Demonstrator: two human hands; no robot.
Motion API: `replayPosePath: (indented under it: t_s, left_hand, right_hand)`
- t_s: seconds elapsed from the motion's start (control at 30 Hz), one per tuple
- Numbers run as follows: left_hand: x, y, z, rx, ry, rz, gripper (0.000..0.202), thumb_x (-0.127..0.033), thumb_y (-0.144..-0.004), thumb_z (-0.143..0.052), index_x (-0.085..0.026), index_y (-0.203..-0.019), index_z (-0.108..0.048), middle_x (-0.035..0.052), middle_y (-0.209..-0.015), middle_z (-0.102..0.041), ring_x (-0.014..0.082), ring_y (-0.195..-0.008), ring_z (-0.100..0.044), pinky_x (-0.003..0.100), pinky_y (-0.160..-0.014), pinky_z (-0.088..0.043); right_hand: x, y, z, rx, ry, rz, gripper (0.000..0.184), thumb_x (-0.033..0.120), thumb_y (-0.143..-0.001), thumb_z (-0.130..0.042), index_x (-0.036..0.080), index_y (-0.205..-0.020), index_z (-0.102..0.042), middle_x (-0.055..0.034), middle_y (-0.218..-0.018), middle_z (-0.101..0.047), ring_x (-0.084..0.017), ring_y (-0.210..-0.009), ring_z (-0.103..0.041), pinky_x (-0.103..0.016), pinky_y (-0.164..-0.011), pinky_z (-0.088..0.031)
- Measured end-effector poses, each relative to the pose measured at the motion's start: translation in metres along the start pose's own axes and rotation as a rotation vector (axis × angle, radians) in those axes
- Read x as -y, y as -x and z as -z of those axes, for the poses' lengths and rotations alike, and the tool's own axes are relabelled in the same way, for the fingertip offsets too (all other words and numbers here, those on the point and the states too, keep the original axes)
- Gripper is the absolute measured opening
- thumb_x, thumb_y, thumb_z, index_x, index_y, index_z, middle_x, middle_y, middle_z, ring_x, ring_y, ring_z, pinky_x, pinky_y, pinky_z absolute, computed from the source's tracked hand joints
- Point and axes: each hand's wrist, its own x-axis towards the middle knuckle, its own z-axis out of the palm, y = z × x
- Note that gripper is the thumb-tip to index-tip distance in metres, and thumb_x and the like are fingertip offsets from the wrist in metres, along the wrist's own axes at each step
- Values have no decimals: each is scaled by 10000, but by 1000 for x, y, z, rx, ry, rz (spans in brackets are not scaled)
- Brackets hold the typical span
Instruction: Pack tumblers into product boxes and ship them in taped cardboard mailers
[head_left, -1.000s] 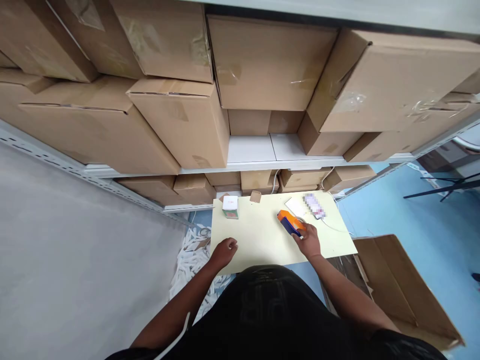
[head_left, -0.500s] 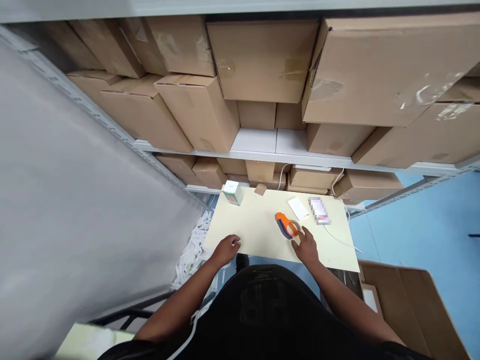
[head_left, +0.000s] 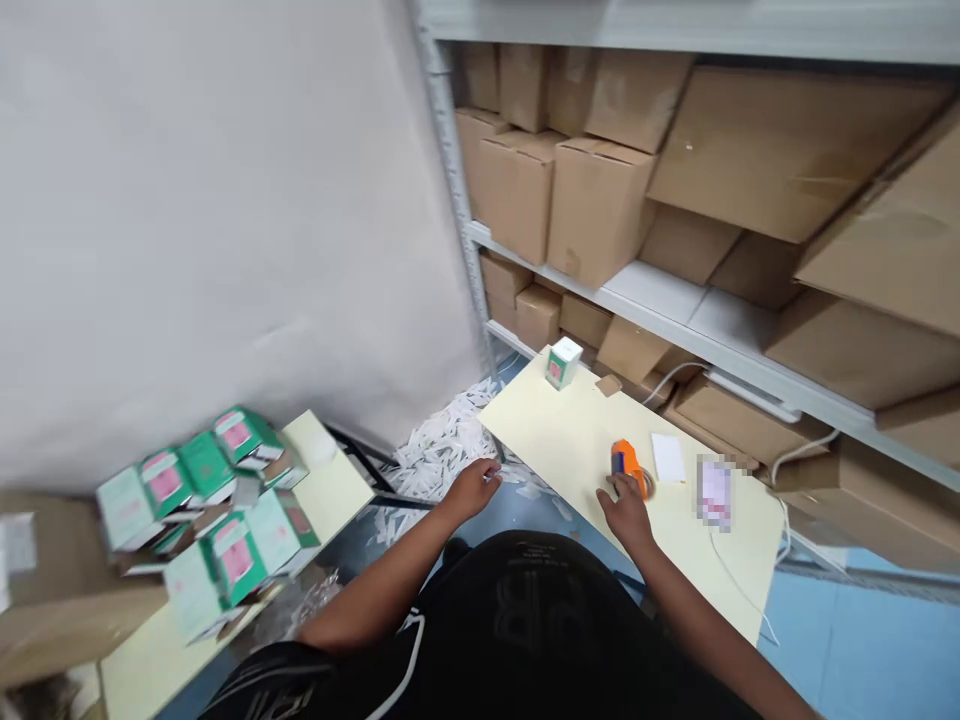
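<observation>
My left hand (head_left: 471, 488) hangs just off the left front edge of the pale yellow table (head_left: 559, 440). Its fingers are loosely curled and apart, with nothing seen in them. My right hand (head_left: 628, 515) is over the table's front part, thumb and fingers apart. Its fingertips overlap the near end of an orange and blue tape dispenser (head_left: 630, 458); whether they touch it I cannot tell. A white card or pad (head_left: 667, 458) lies right of the dispenser, and farther right is a blurred-out phone-like item (head_left: 714, 492) with a white cable. A small green-and-white box (head_left: 563, 362) stands at the far left corner.
Shelves of cardboard boxes (head_left: 600, 205) rise behind the table. On the left, a second table (head_left: 341, 485) carries several green-and-white boxes (head_left: 236, 555), some seemingly open. White paper strips (head_left: 442, 440) are heaped on the floor by the wall. A brown scrap (head_left: 609, 384) lies at the table's back edge.
My view has swung left, bringing the second table and its green-and-white boxes into sight. My right hand stays close by the tape dispenser; my left hand now hangs off the table's edge.
</observation>
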Motion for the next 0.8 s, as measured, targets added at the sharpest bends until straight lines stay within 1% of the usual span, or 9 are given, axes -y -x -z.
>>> replayPosePath:
  t_s: [0.2, 0.33, 0.43, 0.53, 0.63, 0.73, 0.8]
  left_hand:
    - [39, 66, 40, -189, 31, 95, 216, -309, -878, -611, -221, -1056, -697, 70, -1043, -716, 225, -978, -674, 360, -893, -546]
    - [72, 121, 69, -292, 85, 143, 222, -299, -877, -606, -217, -1064, -695, 73, -1072, -710, 222, -982, -678, 360, -901, -547]
    - [101, 168, 89, -352, 115, 165, 232, -302, -870, -611, -220, -1070, -696, 72, -1073, -707, 224, -976, -681, 361, -898, -549]
    - [129, 215, 108, -399, 142, 186, 243, -306, -863, -618, -224, -1078, -695, 72, -1091, -709, 231, -988, -684, 366, -894, -548]
    - [155, 258, 128, -450, 149, 220, 244, -305, -861, -620, -224, -1079, -695, 75, -1099, -711, 235, -991, -689, 371, -891, -549]
    - [176, 292, 149, -498, 153, 251, 248, -299, -862, -621, -215, -1084, -692, 85, -1122, -707, 241, -1015, -689, 371, -879, -551]
    - [186, 309, 162, -545, 173, 288, 248, -295, -863, -618, -211, -1084, -690, 85, -1117, -709, 242, -1022, -686, 365, -868, -551]
  right_hand:
    - [45, -8, -33, 81, -22, 168, 419, 518, -845, -558, 190, -1065, -698, -153, -1260, -604, -319, -1216, -600, -463, -1089, -459]
    - [83, -1, -65, 111, -25, 219, 450, 558, -835, -556, 195, -1057, -700, -149, -1219, -614, -318, -1139, -629, -461, -1073, -468]
    - [122, 22, -96, 173, -28, 240, 459, 574, -827, -563, 192, -1042, -701, -151, -1197, -628, -314, -1076, -648, -458, -1022, -496]
    - [163, 54, -132, 253, -39, 326, 456, 571, -817, -568, 184, -1016, -705, -152, -1146, -658, -321, -1057, -650, -462, -997, -507]
    - [200, 84, -168, 303, -48, 414, 458, 564, -817, -556, 187, -1028, -706, -154, -1135, -678, -331, -1074, -642, -472, -991, -506]
    - [231, 104, -199, 367, -33, 451, 462, 576, -803, -547, 196, -1007, -712, -150, -1104, -697, -342, -1086, -640, -489, -1002, -493]
    - [249, 111, -215, 428, -24, 471, 458, 582, -800, -546, 201, -989, -715, -146, -1104, -703, -345, -1103, -639, -484, -982, -501]
